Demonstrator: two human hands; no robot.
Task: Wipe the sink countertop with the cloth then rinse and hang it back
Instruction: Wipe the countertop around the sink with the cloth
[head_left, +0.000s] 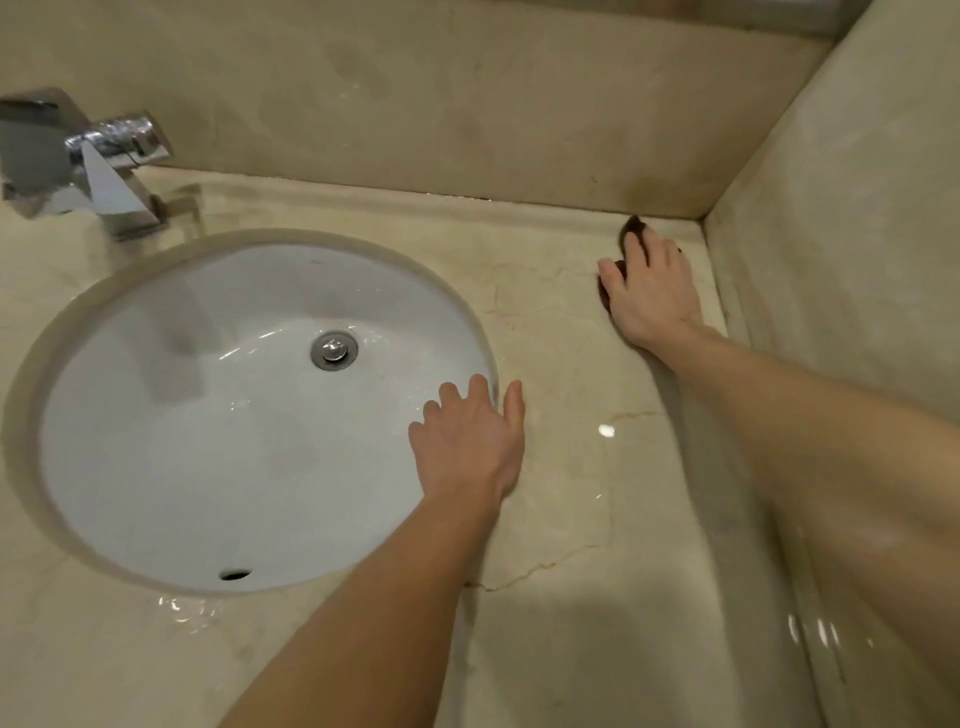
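Head view: a beige marble worktop (571, 338) is seen from above, with a round white sink (208, 441) set into it at the left of the frame. A chrome tap (104, 171) stands at the upper left, behind the sink, and a metal drain plug (334, 351) is seen in the basin.

A dark cloth (635, 223) lies on the worktop at the upper right of the frame, close to the corner where the back wall (467, 104) meets the side wall (857, 234). It is mostly covered by the right hand (652, 296), which is laid flat on it. The right fingers (635, 249) are stretched out over the cloth and pressed down on it, not curled round it.

The left hand (470, 447) is placed at the right rim of the sink, near the frame's centre. Its fingers (480, 387) are straight and slightly spread, and nothing is held. A small wet patch (182, 608) is seen on the worktop below the sink.
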